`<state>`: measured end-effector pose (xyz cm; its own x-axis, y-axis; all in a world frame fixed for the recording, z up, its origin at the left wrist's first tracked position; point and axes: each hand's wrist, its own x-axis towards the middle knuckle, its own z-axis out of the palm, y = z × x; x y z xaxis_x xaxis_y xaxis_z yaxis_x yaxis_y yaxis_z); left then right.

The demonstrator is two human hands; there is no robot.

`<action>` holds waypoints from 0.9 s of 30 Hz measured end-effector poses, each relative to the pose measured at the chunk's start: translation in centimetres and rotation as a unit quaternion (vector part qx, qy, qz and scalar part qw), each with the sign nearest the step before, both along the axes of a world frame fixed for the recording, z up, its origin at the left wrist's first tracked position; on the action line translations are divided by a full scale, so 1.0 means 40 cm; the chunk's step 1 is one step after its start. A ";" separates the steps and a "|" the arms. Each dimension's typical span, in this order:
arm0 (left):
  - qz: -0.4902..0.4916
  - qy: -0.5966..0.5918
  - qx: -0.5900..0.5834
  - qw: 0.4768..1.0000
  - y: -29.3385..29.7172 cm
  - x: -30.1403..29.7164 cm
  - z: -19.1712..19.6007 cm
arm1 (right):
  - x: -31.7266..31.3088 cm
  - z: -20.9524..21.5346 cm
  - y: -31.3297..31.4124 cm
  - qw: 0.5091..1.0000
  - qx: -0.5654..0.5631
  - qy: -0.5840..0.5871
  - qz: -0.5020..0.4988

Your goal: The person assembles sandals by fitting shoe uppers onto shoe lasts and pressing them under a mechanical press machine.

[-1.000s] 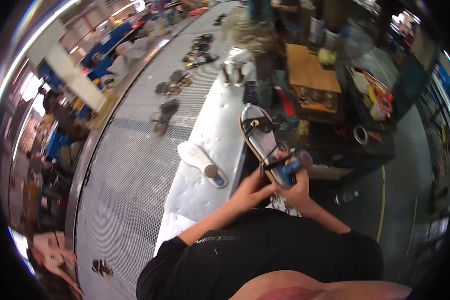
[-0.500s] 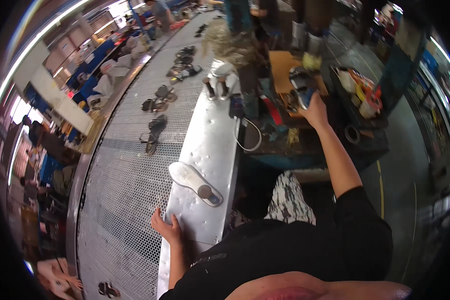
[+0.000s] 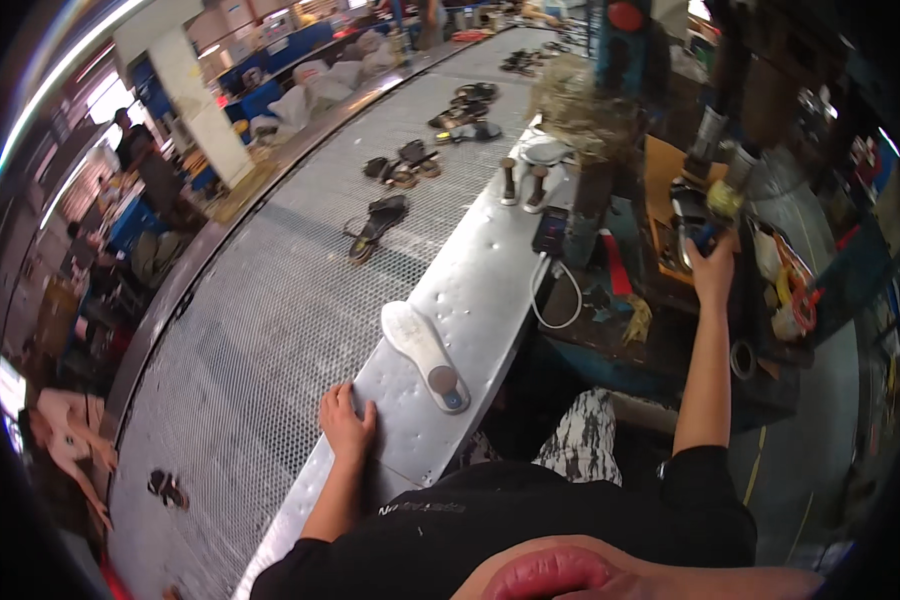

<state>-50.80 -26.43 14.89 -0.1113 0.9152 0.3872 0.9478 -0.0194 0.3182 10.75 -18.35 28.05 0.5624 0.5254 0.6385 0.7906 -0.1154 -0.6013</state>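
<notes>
My right hand [image 3: 712, 272] reaches out to the machine at the right and is closed on the heel end of a sandal [image 3: 688, 208]. The sandal has dark straps and a pale edge, and a blue patch shows by my fingers. It lies over an orange-brown board [image 3: 660, 165], under the machine's metal posts [image 3: 708, 130]. My left hand [image 3: 348, 425] rests on the edge of a shiny metal ledge [image 3: 480, 270], fingers stretched out and holding nothing. Just beyond it on the ledge lies a white shoe last [image 3: 420, 345], with a round brown disc near its narrower end.
A mesh conveyor [image 3: 270, 320] on the left carries several dark sandals [image 3: 378, 225]. Farther up the ledge are a phone [image 3: 550, 232] with a white cable and two brown-topped pegs [image 3: 523, 185]. A tray of bags [image 3: 790, 285] stands right of the machine. Another person [image 3: 75, 440] is at the far left.
My view has swung, so the scene sits farther right. My right hand has brought the sandal in under the machine's posts. My left hand stays at the ledge edge.
</notes>
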 end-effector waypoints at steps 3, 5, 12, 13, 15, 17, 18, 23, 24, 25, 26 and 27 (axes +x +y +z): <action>0.012 0.002 -0.005 1.000 -0.003 -0.009 -0.010 | 0.025 -0.007 0.024 0.994 -0.075 -0.075 -0.008; -0.004 0.008 0.000 1.000 0.011 0.006 0.010 | 0.118 -0.049 0.009 0.989 -0.069 -0.127 0.003; 0.026 -0.011 -0.019 0.999 -0.020 -0.006 0.006 | 0.107 -0.032 0.042 0.987 -0.113 -0.101 0.050; 0.022 -0.016 -0.021 0.999 -0.024 -0.011 0.002 | 0.104 -0.050 0.045 0.987 -0.117 -0.089 0.058; 0.025 -0.033 -0.026 0.999 -0.028 -0.017 -0.007 | 0.102 -0.110 0.054 0.975 -0.081 -0.204 -0.017; 0.010 -0.053 -0.079 0.995 -0.022 -0.015 0.012 | 0.134 -0.159 0.049 0.953 -0.075 -0.278 -0.097; 0.034 -0.065 -0.085 0.994 -0.027 -0.017 0.012 | 0.118 -0.160 0.041 0.957 -0.097 -0.261 -0.081; -0.225 -0.202 -0.155 0.940 -0.013 -0.222 0.023 | 0.063 -0.132 0.031 0.962 -0.138 -0.231 -0.057; -0.114 -0.215 -0.104 0.964 -0.017 -0.311 -0.040 | 0.061 -0.142 0.042 0.970 -0.118 -0.208 -0.031; -0.049 -0.180 -0.054 0.981 -0.034 -0.439 -0.064 | 0.047 -0.147 0.066 0.971 -0.115 -0.206 -0.035; -0.004 -0.098 -0.010 0.995 -0.010 -0.523 0.007 | 0.081 -0.173 0.033 0.975 -0.105 -0.192 -0.044; 0.101 -0.063 0.011 0.993 -0.041 -0.664 -0.011 | 0.069 -0.180 0.050 0.975 -0.101 -0.198 -0.027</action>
